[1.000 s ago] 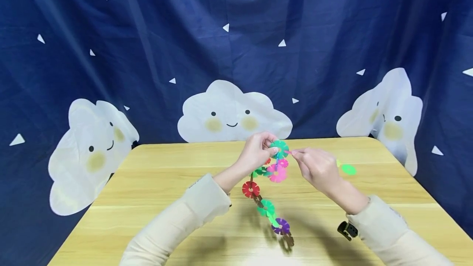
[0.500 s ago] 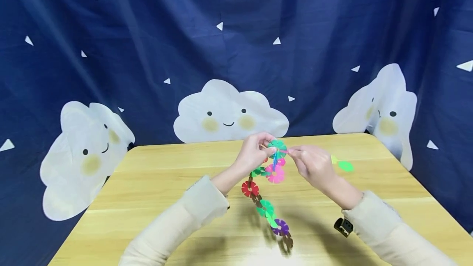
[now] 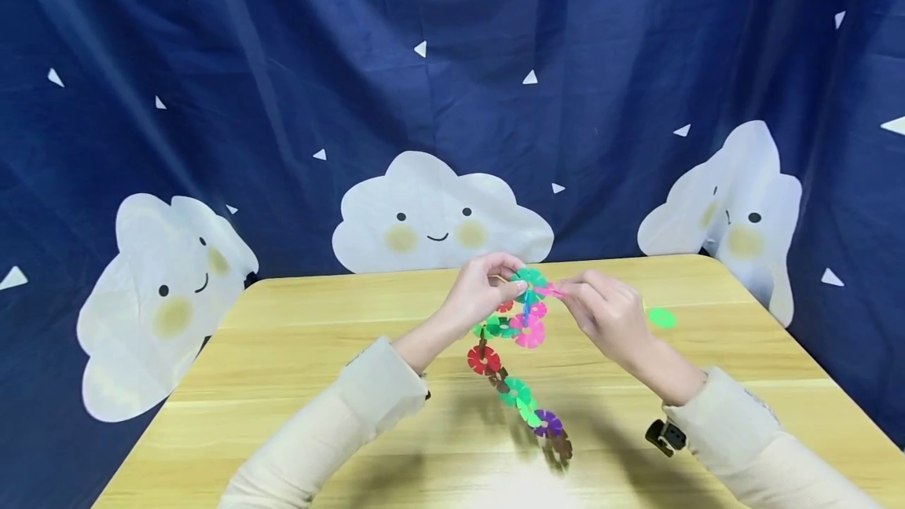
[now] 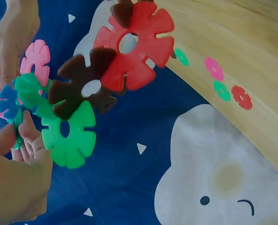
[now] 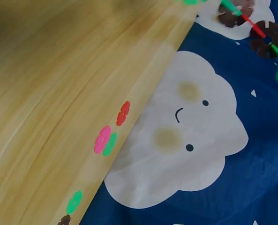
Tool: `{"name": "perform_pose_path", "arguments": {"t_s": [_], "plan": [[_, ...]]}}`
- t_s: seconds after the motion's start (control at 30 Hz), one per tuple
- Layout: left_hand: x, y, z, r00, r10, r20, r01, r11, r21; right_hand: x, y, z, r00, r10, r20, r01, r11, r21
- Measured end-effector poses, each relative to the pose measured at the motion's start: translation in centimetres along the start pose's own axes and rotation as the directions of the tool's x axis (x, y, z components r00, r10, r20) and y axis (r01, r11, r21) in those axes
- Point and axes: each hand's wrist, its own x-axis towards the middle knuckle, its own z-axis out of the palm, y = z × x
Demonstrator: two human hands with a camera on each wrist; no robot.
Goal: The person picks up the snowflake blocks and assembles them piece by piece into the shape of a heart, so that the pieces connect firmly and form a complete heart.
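My left hand [image 3: 477, 293] pinches a teal flower-shaped slotted disc [image 3: 535, 276] above the table. My right hand [image 3: 611, 316] pinches a pink slotted disc [image 3: 550, 289] at the teal disc's right edge; whether the slots are joined is too small to tell. From the teal disc hangs a chain of interlocked discs, including a blue disc [image 4: 8, 101], a larger pink disc [image 3: 529, 331], a red disc [image 3: 474, 360], a bright green disc [image 4: 78, 150] and a purple disc [image 3: 548, 416]. A brown disc [image 3: 563, 448] ends it. The right wrist view shows part of the chain, without the hand.
A loose bright green disc [image 3: 662, 317] lies on the wooden table [image 3: 318, 383] beyond my right hand. Along the far edge lie more discs, among them a red disc [image 5: 123, 113] and a pink disc [image 5: 102, 139]. A blue curtain [image 3: 452, 100] hangs behind.
The pink disc in my right fingers has turned and shows more of its face beside the teal disc. The chain's lower end has swung slightly right and up. My left hand stays nearly still.
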Motion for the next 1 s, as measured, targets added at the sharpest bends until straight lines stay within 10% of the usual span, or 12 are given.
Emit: {"name": "perform_pose_path", "arguments": {"t_s": [0.5, 0.83, 0.93, 1.0], "plan": [[0.1, 0.7, -0.2, 0.956, 0.107, 0.272, -0.157, 0.973, 0.171, 1.6, -1.1, 0.3, 0.986, -0.123, -0.113, 0.127, 0.991, 0.030], [-0.2, 0.4, -0.7, 0.968, 0.019, 0.250, -0.035, 0.998, 0.059, -1.6, 2.7, -1.3, 0.990, 0.080, 0.119, -0.079, 0.997, -0.019], [-0.2, 0.5, -0.9, 0.974, 0.008, 0.227, -0.027, 0.996, 0.081, -3.6, 5.0, -2.8, 0.898, 0.290, 0.331, -0.269, 0.957, -0.109], [-0.2, 0.5, -1.0, 0.979, 0.011, 0.205, -0.036, 0.992, 0.119, -5.0, 6.5, -4.0, 0.745, 0.442, 0.500, -0.409, 0.894, -0.181]]}}
